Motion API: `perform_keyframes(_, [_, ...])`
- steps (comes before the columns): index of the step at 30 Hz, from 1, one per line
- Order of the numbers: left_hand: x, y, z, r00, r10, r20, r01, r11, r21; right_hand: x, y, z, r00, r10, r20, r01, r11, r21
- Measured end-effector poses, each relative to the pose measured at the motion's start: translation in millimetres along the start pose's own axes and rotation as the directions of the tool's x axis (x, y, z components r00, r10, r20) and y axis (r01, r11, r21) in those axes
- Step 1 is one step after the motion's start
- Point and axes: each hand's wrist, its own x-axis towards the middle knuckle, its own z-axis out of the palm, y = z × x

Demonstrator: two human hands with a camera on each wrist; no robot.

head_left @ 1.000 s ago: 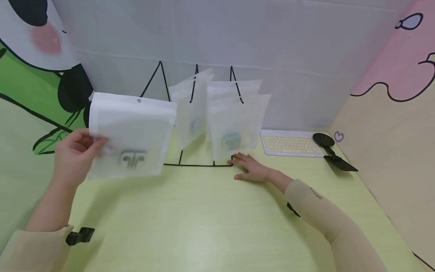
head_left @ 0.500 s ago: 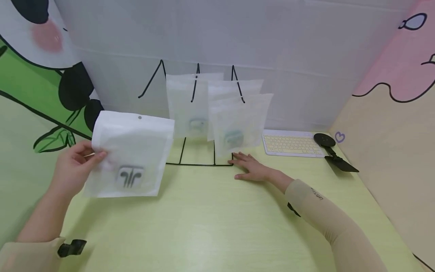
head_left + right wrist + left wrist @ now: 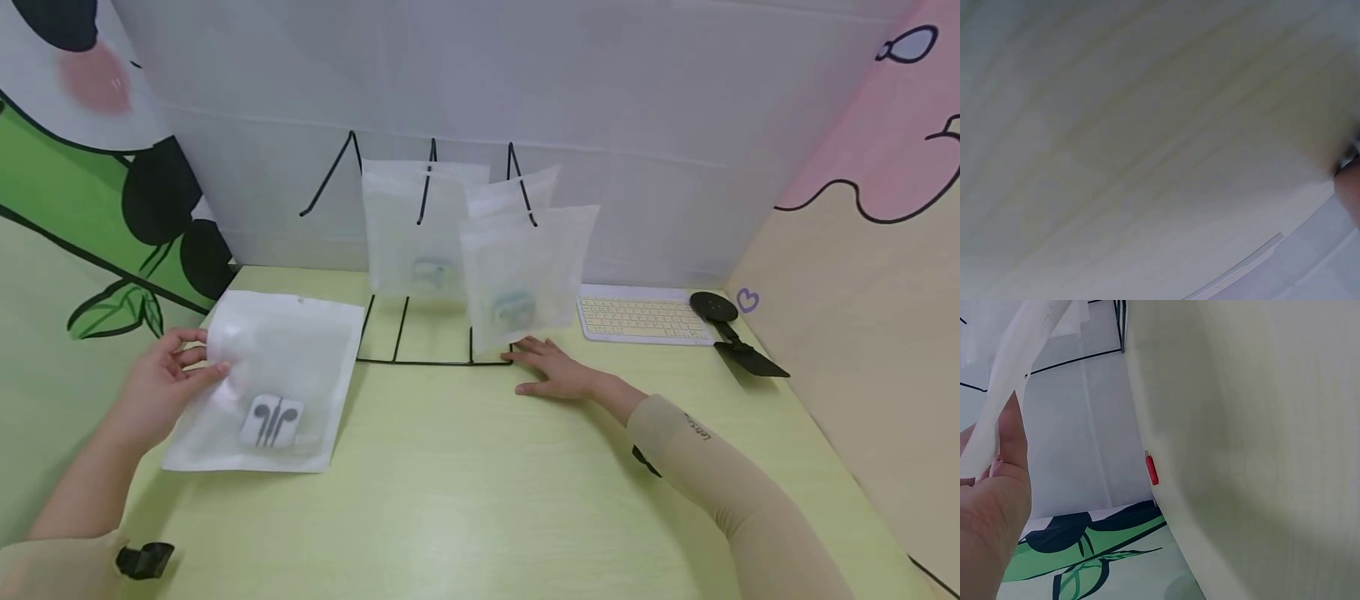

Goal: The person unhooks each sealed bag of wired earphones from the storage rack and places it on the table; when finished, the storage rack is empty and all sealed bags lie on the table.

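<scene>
My left hand (image 3: 161, 387) pinches the left edge of a translucent white zip bag (image 3: 285, 346) between thumb and fingers. White boxed earphones (image 3: 272, 422) show through the bag's lower part. In the left wrist view the same bag (image 3: 1013, 359) appears nearly edge-on. A black wire display rack (image 3: 435, 363) stands at the back; its left hook (image 3: 326, 175) is bare. One bag (image 3: 397, 225) hangs from the middle hook, and two, a front bag (image 3: 525, 267) and a rear bag (image 3: 517, 192), from the right one. My right hand (image 3: 555, 369) lies on the table, its fingertips at the rack's front right corner.
A white keyboard (image 3: 645, 317) lies behind the right hand. Beside it stands a black stand (image 3: 731, 333) with a round base. A small red object (image 3: 1152, 470) sits by the table edge in the left wrist view. Printed walls surround the pale yellow table (image 3: 465, 500).
My left hand has lowered the earphone bag toward the tabletop, uncovering the left hook. The hanging bag in the middle has swung to face forward. The right hand has stayed put.
</scene>
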Motion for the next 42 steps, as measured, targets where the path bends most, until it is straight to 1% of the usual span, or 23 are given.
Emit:
perform_keyframes(4, [0.2, -9.5, -1.0, 0.999, -0.013, 0.039, 0.014, 1.000, -0.013, 0.4, -0.9, -0.6, 1.000, -0.007, -0.003, 0.007, 1.000, 0.009])
perform_keyframes(6, [0.4, -12.9, -0.7, 0.998, -0.002, 0.058, 0.001, 1.000, 0.017, 0.8, -0.9, -0.3, 1.000, -0.013, -0.007, 0.013, 1.000, 0.006])
perform_keyframes(7, [0.4, -14.5, -0.3, 0.998, 0.006, 0.068, -0.009, 0.999, 0.047, 1.0, -0.7, 0.0, 1.000, -0.014, -0.008, 0.014, 1.000, 0.006])
perform_keyframes(8, [0.4, -16.0, 0.2, 0.997, 0.022, 0.075, -0.029, 0.995, 0.100, 1.2, -0.4, 0.4, 1.000, -0.017, -0.011, 0.017, 1.000, 0.001])
perform_keyframes(10, [0.4, -18.9, 1.9, 0.995, 0.047, 0.090, -0.064, 0.978, 0.200, 1.3, 0.1, 0.9, 1.000, -0.018, -0.013, 0.018, 1.000, -0.004])
perform_keyframes(12, [0.3, -22.7, 3.7, 0.992, 0.065, 0.105, -0.094, 0.950, 0.298, 1.0, 0.2, 1.0, 1.000, -0.015, -0.012, 0.015, 1.000, -0.005])
perform_keyframes(14, [0.0, -25.9, 5.7, 0.990, 0.076, 0.121, -0.117, 0.920, 0.373, 0.5, 0.0, 0.6, 1.000, -0.008, -0.008, 0.008, 1.000, -0.005])
perform_keyframes(16, [-0.6, -29.1, 7.2, 0.988, 0.062, 0.145, -0.116, 0.908, 0.403, 0.1, -0.5, -0.1, 1.000, -0.003, -0.004, 0.003, 1.000, 0.003])
perform_keyframes(21, [-2.5, -34.0, 8.5, 0.978, -0.009, 0.209, -0.085, 0.897, 0.433, 0.1, -1.9, -1.3, 1.000, 0.008, 0.008, -0.008, 1.000, 0.008])
perform_keyframes(23, [-2.8, -35.4, 8.1, 0.969, -0.041, 0.246, -0.077, 0.889, 0.452, 0.2, -1.9, -1.3, 1.000, 0.013, 0.014, -0.013, 1.000, 0.006])
perform_keyframes(25, [-3.2, -36.6, 7.5, 0.954, -0.072, 0.291, -0.076, 0.880, 0.469, 0.4, -1.4, -1.3, 1.000, 0.015, 0.016, -0.015, 1.000, 0.006])
perform_keyframes(27, [-3.1, -38.4, 6.7, 0.937, -0.098, 0.337, -0.081, 0.873, 0.480, 0.4, -1.0, -1.4, 1.000, 0.015, 0.016, -0.015, 1.000, 0.006])
perform_keyframes(30, [-3.1, -40.7, 5.4, 0.912, -0.111, 0.396, -0.102, 0.871, 0.480, 0.5, -0.2, -0.6, 1.000, 0.007, 0.010, -0.007, 1.000, 0.004])
perform_keyframes(34, [-3.3, -42.9, 5.1, 0.893, -0.112, 0.436, -0.139, 0.852, 0.504, 0.7, 0.9, 0.6, 1.000, -0.006, -0.004, 0.006, 1.000, -0.002])
perform_keyframes(35, [-3.4, -43.3, 5.4, 0.891, -0.116, 0.438, -0.144, 0.844, 0.517, 0.7, 1.1, 0.8, 1.000, -0.008, -0.006, 0.008, 1.000, -0.003])
perform_keyframes(38, [-3.5, -43.4, 6.7, 0.876, -0.117, 0.469, -0.173, 0.829, 0.532, 0.7, 1.6, 1.2, 1.000, -0.012, -0.008, 0.012, 1.000, -0.010])
perform_keyframes(42, [-3.5, -44.3, 9.5, 0.856, -0.133, 0.500, -0.187, 0.821, 0.539, 0.8, 2.0, 1.3, 1.000, -0.013, -0.006, 0.013, 1.000, -0.016])
